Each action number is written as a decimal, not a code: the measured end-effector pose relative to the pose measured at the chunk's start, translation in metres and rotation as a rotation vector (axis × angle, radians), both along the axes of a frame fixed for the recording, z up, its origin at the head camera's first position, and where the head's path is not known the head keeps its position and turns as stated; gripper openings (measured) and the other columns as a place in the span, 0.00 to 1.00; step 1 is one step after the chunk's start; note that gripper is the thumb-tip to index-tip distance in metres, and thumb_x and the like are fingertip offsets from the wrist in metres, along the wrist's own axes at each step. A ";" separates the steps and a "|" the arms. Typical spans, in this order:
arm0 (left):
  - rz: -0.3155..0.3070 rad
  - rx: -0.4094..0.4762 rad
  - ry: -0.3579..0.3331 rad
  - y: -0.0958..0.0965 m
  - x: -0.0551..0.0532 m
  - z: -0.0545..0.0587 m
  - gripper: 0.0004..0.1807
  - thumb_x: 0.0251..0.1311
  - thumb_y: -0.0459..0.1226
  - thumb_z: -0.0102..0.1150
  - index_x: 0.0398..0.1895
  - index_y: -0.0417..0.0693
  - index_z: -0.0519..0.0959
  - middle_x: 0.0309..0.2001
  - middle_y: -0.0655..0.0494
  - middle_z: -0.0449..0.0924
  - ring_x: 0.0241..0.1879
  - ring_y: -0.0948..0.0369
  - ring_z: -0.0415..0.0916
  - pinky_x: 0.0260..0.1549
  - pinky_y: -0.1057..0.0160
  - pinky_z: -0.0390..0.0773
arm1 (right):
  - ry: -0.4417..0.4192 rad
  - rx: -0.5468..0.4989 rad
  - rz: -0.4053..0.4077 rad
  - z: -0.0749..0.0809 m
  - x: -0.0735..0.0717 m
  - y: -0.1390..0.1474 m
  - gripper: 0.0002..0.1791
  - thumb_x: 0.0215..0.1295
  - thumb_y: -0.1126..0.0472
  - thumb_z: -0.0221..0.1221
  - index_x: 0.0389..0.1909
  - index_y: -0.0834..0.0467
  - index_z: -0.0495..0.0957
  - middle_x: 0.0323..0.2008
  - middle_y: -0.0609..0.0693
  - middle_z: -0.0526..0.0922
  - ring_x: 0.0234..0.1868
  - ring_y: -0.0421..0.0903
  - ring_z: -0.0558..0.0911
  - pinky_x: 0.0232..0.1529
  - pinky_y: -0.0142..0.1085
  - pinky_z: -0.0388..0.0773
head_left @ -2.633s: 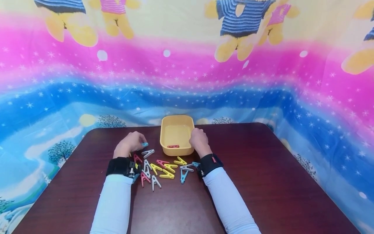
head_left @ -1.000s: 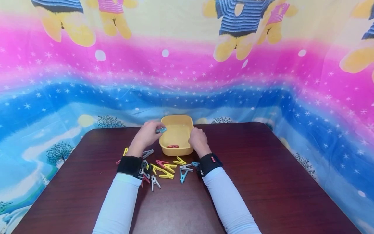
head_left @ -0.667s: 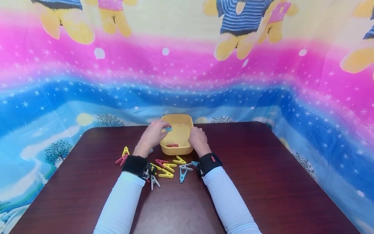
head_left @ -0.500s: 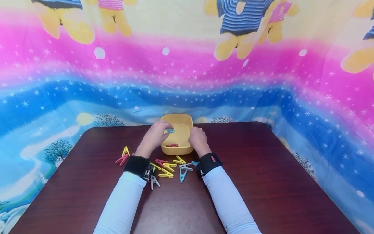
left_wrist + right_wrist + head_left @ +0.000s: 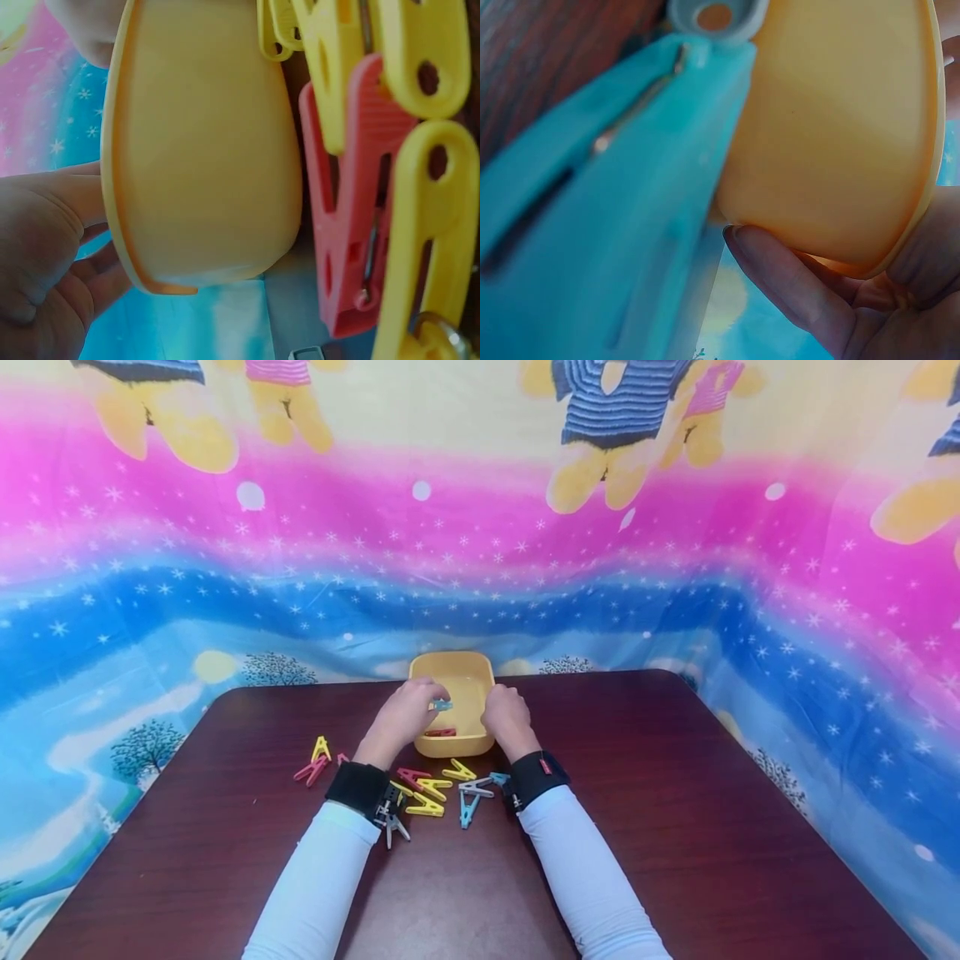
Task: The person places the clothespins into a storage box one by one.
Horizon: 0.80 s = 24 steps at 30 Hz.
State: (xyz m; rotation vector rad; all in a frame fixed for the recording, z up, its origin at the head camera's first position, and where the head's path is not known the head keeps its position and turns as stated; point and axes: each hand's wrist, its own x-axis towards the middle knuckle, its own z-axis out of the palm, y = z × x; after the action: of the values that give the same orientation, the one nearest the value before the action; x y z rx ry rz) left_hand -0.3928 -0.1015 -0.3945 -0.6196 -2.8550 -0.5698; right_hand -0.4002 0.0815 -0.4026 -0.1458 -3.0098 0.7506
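Observation:
My left hand [image 5: 403, 710] is over the left part of a yellow plastic container [image 5: 459, 747], pinching a light blue clothespin [image 5: 442, 705] between thumb and fingers. Inside the container, near its front wall, lies a red clothespin [image 5: 442, 732]. My right hand [image 5: 507, 717] grips the container's right side. In the right wrist view, the thumb [image 5: 780, 277] lies against the outer wall, the fingers curling over the rim. The left wrist view has the left hand [image 5: 37, 240] partly behind the container's rim, which hides the pinched clothespin.
Several clothespins lie on the dark brown table [image 5: 675, 827] before the container: yellow [image 5: 425, 805], blue [image 5: 468, 810], grey [image 5: 476, 787] and pink [image 5: 412, 777]. A yellow and a pink clothespin [image 5: 311, 771] lie farther left. A printed cloth [image 5: 465, 568] hangs behind the table.
My left hand has carried the blue clothespin from the table's left side rightward over the container, then slightly lower. My right hand has kept its grip on the container.

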 end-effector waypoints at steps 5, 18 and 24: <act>0.003 -0.022 -0.008 0.002 -0.001 -0.005 0.16 0.67 0.29 0.72 0.57 0.46 0.89 0.54 0.47 0.86 0.58 0.49 0.84 0.64 0.49 0.87 | -0.002 0.005 -0.001 0.000 0.000 -0.001 0.16 0.75 0.68 0.64 0.61 0.65 0.82 0.46 0.61 0.90 0.38 0.53 0.88 0.44 0.44 0.93; 0.034 -0.048 -0.032 0.005 -0.001 -0.011 0.15 0.68 0.28 0.69 0.57 0.45 0.89 0.53 0.46 0.87 0.57 0.48 0.85 0.64 0.48 0.86 | 0.001 0.011 -0.010 0.000 0.000 -0.002 0.17 0.75 0.68 0.64 0.62 0.65 0.82 0.46 0.61 0.90 0.38 0.53 0.88 0.48 0.46 0.93; 0.037 -0.026 -0.060 0.005 -0.003 -0.011 0.20 0.68 0.23 0.64 0.61 0.43 0.86 0.57 0.44 0.86 0.61 0.47 0.84 0.65 0.48 0.86 | -0.001 0.014 -0.009 -0.001 -0.002 -0.002 0.17 0.75 0.68 0.64 0.62 0.65 0.82 0.47 0.61 0.90 0.38 0.52 0.89 0.48 0.46 0.94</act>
State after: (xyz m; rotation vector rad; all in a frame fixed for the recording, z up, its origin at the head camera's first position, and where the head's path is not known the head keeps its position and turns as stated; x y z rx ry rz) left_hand -0.3958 -0.0966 -0.4054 -0.5612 -2.9278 -0.5557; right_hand -0.4021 0.0797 -0.4038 -0.1587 -3.0123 0.7284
